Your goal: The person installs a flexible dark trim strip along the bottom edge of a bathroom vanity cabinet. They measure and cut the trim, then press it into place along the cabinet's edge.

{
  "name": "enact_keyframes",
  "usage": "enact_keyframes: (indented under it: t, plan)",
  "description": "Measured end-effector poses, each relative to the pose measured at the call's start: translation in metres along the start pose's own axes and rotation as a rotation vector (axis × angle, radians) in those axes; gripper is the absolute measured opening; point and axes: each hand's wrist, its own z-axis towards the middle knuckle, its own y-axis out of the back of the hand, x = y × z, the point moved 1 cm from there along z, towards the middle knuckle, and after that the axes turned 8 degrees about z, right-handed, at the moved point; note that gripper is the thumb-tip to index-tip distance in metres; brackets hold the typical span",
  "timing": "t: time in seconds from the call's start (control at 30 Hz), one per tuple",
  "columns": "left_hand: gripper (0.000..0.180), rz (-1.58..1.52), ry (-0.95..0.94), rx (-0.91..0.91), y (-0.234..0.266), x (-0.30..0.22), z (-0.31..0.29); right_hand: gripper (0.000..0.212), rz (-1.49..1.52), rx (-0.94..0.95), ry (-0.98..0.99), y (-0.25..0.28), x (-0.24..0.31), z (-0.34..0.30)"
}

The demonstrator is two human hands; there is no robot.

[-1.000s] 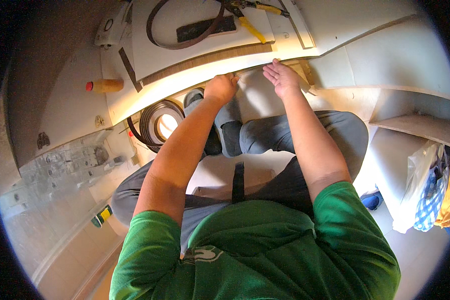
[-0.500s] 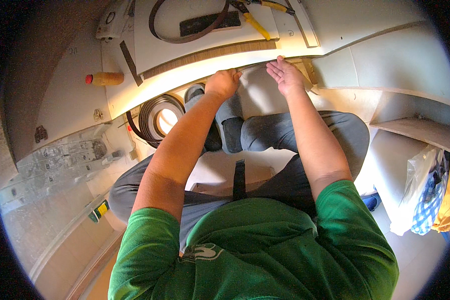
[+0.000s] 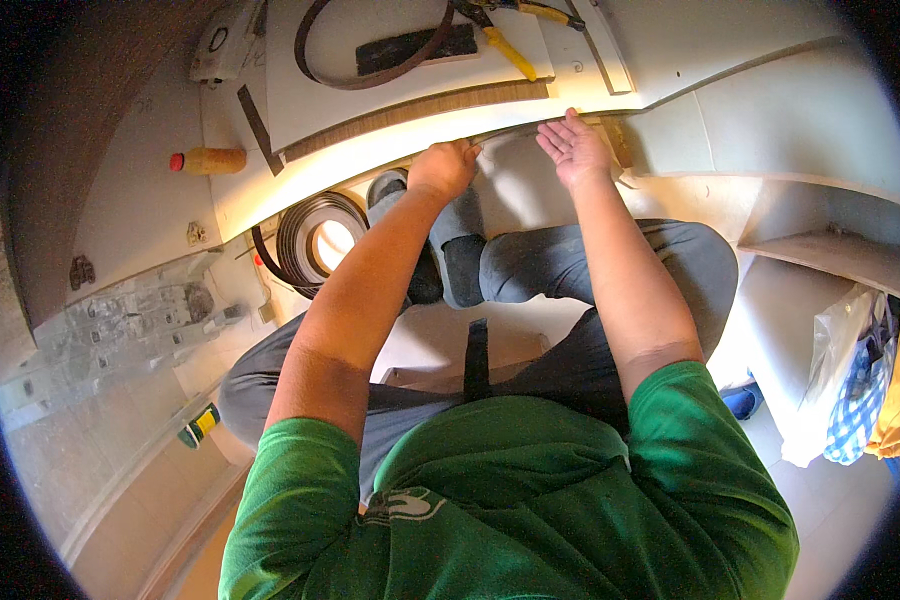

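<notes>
My left hand (image 3: 444, 168) is closed, its fingertips at the front edge of the white worktop (image 3: 370, 143). Whatever it pinches is hidden. A thin dark strip (image 3: 515, 128) runs along that edge between my hands. My right hand (image 3: 577, 152) is open at the same edge, palm up and fingers spread, holding nothing. Beyond my hands lies a white board (image 3: 320, 110) with a wood-grain front edge. On the board are a loop of brown edge banding (image 3: 303, 50), a dark rectangular block (image 3: 417, 50) and yellow-handled pliers (image 3: 511, 54).
A coil of edge banding (image 3: 293, 245) stands left of my feet (image 3: 460, 268). On the worktop's left lie a bottle with a red cap (image 3: 208, 161) and a dark strip (image 3: 260, 130). An open shelf (image 3: 830, 250) and plastic bags (image 3: 840, 385) are at right.
My right hand has shifted slightly right and its palm has turned up a little more. My left hand stays closed at the edge. The view has moved slightly.
</notes>
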Motion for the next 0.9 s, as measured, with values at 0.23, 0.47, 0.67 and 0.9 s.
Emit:
enact_keyframes:
  t: [0.23, 0.47, 0.67, 0.9]
  plan:
    - [0.041, -0.049, -0.003, -0.075, -0.006, 0.004, 0.003, 0.037, 0.027, 0.003, -0.022, 0.001, -0.001, 0.002]
    - [0.04, -0.043, 0.005, -0.069, -0.007, 0.004, 0.001, 0.034, 0.055, 0.004, -0.001, -0.001, -0.003, -0.004]
    - [0.039, 0.004, -0.007, -0.127, -0.008, 0.023, -0.006, 0.029, -0.008, 0.036, 0.032, 0.0, -0.012, -0.002]
    - [0.036, 0.022, 0.012, -0.203, -0.017, 0.068, -0.03, 0.029, -0.085, 0.065, -0.009, -0.003, -0.021, 0.0]
